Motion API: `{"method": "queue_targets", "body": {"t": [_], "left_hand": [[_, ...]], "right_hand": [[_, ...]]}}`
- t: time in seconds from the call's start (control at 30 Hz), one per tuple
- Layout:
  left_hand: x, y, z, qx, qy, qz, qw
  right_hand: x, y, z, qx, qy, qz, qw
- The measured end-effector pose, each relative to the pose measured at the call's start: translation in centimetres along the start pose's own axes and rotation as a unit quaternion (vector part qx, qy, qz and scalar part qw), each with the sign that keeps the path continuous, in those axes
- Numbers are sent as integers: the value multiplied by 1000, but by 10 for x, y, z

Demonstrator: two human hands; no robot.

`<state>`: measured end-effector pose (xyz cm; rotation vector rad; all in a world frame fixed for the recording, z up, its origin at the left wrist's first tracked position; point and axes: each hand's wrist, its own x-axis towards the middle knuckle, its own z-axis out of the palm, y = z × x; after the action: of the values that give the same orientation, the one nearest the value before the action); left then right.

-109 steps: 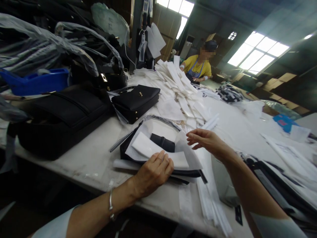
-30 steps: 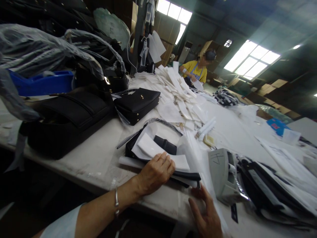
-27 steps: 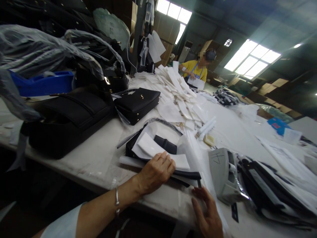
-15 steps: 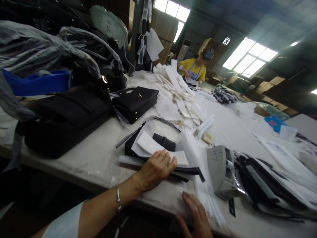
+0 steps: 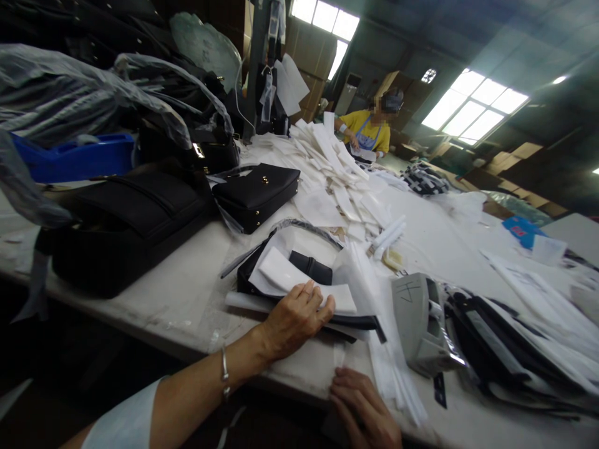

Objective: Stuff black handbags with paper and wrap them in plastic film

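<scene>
A black handbag [image 5: 253, 265] lies open on the table in front of me, with white sheets and a small black flap or strap piece [image 5: 314, 268] showing in its opening. My left hand [image 5: 294, 315] rests on the bag's near side. Its fingers are curled over a thick white padding sheet [image 5: 299, 284] that sticks out of the opening. Lower right, my right hand [image 5: 362, 402] is at the table's front edge, thumb and fingers drawn together. A pale strip [image 5: 339, 355] lies just beyond its fingertips; whether the fingers grip anything is hidden.
Behind the bag is a heap of white strips [image 5: 327, 156]. Black handbags [image 5: 126, 224] and a smaller black bag [image 5: 257, 193] stand left. A grey tape dispenser [image 5: 416, 318] and flat black pieces [image 5: 496, 349] are right. A person in yellow [image 5: 374, 134] works across the table.
My right hand's thumb and fingers have come together and it has shifted slightly left at the table edge. My left hand and the bag have stayed in place.
</scene>
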<state>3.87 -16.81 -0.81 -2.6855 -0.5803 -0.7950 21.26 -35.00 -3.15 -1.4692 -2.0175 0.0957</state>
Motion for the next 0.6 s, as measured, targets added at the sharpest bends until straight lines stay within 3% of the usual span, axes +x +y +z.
{"method": "queue_targets", "body": {"t": [0.17,0.3,0.47,0.6], "left_hand": [[0,0,-1,1,0,2,1000],[-1,0,-1,-1,3,0,1000],[-2,1,0,-4,-3,5,1000],[-4,1,0,-1,5,4,1000]], "right_hand": [[16,-10,-13,17,33,73,997],[30,-20,-20,21,29,67,997],[46,-35,-20,78,-19,35,996],[60,-40,-24,92,-3,76,993]]}}
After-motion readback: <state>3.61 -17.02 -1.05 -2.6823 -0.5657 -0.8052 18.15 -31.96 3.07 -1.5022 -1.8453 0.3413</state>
